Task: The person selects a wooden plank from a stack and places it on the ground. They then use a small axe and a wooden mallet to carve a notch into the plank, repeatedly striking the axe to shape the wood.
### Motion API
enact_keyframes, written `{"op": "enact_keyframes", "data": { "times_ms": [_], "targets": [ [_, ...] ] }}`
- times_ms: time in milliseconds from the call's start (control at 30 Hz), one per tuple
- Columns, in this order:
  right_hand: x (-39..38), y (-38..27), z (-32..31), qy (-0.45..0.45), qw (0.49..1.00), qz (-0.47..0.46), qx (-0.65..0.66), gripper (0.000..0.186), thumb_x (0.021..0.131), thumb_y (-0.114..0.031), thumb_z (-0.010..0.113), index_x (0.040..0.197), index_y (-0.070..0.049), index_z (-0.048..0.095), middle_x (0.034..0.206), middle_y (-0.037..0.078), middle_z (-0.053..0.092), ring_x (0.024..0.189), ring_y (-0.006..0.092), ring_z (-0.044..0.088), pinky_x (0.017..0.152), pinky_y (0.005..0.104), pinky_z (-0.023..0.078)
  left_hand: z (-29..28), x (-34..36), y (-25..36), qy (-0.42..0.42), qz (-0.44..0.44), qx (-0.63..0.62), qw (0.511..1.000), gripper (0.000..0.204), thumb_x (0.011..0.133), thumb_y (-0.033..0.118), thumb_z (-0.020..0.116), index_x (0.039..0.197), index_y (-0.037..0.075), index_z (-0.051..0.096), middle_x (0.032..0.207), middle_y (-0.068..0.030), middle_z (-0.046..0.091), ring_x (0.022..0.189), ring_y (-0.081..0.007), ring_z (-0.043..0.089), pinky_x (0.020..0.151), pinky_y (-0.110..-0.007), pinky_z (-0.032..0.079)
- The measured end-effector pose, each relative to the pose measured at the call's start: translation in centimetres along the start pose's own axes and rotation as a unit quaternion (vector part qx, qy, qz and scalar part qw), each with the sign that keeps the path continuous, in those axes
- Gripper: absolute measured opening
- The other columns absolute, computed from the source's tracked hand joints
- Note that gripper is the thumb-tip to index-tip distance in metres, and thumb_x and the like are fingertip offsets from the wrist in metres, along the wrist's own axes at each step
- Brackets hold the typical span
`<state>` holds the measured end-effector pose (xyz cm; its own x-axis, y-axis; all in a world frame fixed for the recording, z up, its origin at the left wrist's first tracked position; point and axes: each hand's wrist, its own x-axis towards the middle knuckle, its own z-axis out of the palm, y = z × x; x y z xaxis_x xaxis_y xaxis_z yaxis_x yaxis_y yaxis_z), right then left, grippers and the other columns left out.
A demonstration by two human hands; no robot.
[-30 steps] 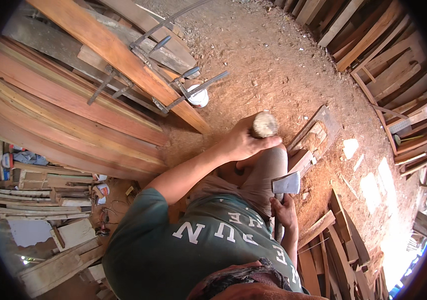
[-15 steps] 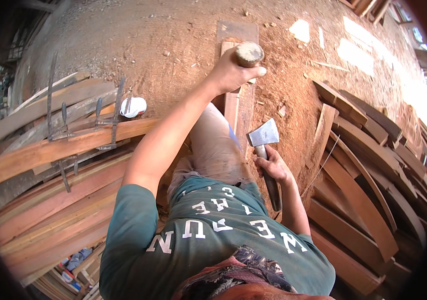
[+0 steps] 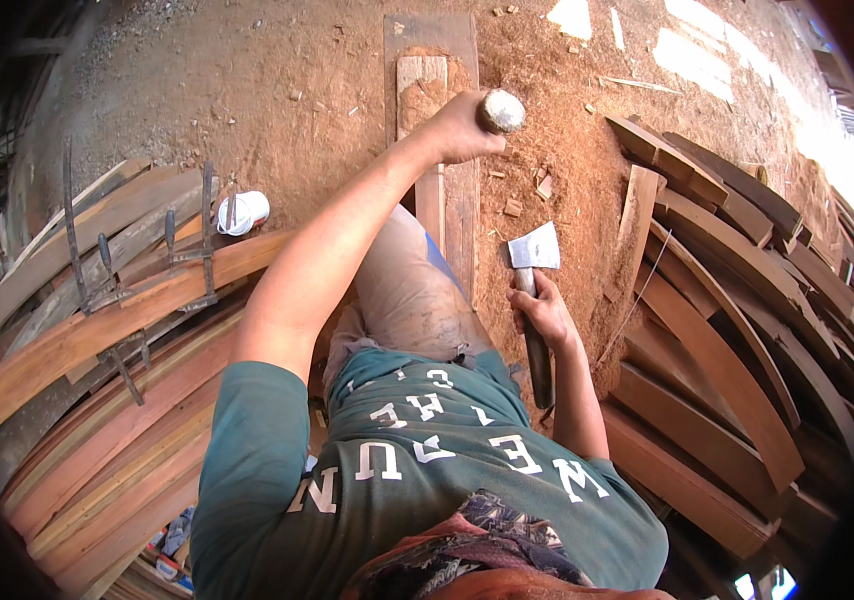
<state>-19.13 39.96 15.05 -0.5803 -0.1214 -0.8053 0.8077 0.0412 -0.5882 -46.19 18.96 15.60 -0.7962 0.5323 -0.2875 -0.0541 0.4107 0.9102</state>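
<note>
Left hand (image 3: 459,130) is closed around a round-ended, pale wooden cylinder (image 3: 502,111), seen over a flat brown wooden plank (image 3: 462,220) bearing a narrow reddish-brown timber (image 3: 430,200). Right hand (image 3: 549,310) grips a dark-handled tool with flared grey metal blade (image 3: 534,248), right of the plank, blade end forward.

Your shirt (image 3: 452,490) is dark green with white letters (image 3: 365,462), your scarf (image 3: 492,545) a busy dark-and-reddish print, trousers (image 3: 402,280) grey-beige. Blade (image 3: 534,248) looks silvery, handle (image 3: 540,375) dark, club end (image 3: 502,112) whitish. The tub (image 3: 240,213) is mostly white, btw, and that long board (image 3: 137,325) orangey-brown.
</note>
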Motion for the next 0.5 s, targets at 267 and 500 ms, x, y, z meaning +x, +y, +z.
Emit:
{"op": "enact_keyframes", "data": {
  "times_ms": [267,500],
  "targets": [
    [-0.2,-1.2,-0.2,0.023,1.0,-0.008,0.006,0.018,0.093,-0.012,0.069,0.103,-0.006,0.057,0.07,0.002,0.056,0.054,0.0126,0.054,0.049,0.0303,0.047,-0.6,-0.2,-0.1,-0.078,0.037,0.05,0.995,0.031,0.073,0.008,0.078,0.101,0.001,0.068,0.09,-0.0052,0.073,0.082,-0.0162,0.064,0.078,-0.034,0.055],
    [-0.7,-3.0,-0.6,0.041,0.998,-0.044,0.0,0.019,0.092,-0.012,0.072,0.103,-0.006,0.057,0.068,0.002,0.056,0.052,0.0125,0.054,0.049,0.0298,0.048,-1.3,-1.3,1.3,-0.107,-0.039,0.074,0.991,0.061,0.07,0.013,0.085,0.125,0.002,0.063,0.115,-0.0132,0.073,0.107,-0.0242,0.068,0.097,-0.036,0.054]
  ]
}}
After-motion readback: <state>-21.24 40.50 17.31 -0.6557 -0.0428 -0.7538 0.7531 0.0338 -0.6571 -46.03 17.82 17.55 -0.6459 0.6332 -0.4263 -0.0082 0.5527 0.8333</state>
